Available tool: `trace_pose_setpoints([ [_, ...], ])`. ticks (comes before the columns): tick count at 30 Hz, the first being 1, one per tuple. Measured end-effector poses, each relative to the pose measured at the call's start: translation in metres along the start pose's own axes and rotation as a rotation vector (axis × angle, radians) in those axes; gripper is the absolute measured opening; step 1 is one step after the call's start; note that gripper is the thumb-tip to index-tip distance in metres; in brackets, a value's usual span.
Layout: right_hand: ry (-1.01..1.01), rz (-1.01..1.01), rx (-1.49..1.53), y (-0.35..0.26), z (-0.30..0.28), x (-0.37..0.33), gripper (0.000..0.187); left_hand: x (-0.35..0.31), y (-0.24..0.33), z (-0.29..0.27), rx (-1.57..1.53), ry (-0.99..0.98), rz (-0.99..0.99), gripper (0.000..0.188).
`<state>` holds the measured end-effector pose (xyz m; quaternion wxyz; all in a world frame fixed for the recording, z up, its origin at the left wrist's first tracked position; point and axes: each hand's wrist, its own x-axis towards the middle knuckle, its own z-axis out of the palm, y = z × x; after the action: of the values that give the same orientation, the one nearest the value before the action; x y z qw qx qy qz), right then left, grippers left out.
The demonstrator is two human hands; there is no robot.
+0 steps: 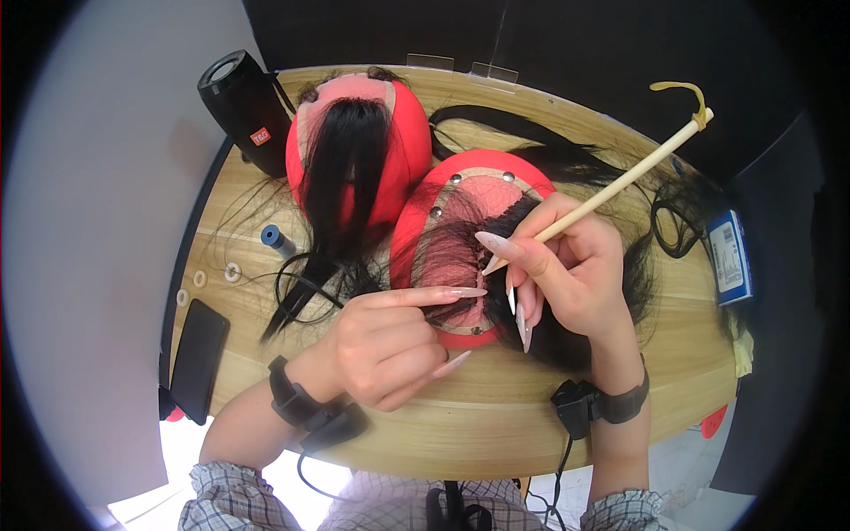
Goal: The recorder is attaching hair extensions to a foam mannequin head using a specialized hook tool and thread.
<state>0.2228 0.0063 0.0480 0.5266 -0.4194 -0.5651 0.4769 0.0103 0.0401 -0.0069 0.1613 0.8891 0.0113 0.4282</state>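
pale stick (624,183) fills right grip (574,270), left grip (387,343) half curled, hold unclear, hair (345,155) and speaker (237,102) beyond.

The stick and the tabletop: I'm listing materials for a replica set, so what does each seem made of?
Stick: probably wood or bamboo, smooth and dull; its pale cream colour suggests this, but no clear grain shows, so plastic stays possible.
Tabletop: wood or wood-look laminate, with a soft sheen; light brown streaks look like grain, but could be printed.
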Motion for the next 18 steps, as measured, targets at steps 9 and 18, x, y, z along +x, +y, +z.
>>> trace_pose_setpoints([
  [9,0.004,-0.059,-0.037,0.006,0.0,0.001,0.01,0.001,0.001,0.001,-0.008,0.008,0.007,0.012],
  [18,-0.002,0.094,-0.019,0.0,-0.003,-0.001,0.018,0.004,0.014,-0.003,0.203,0.12,0.043,0.015],
])
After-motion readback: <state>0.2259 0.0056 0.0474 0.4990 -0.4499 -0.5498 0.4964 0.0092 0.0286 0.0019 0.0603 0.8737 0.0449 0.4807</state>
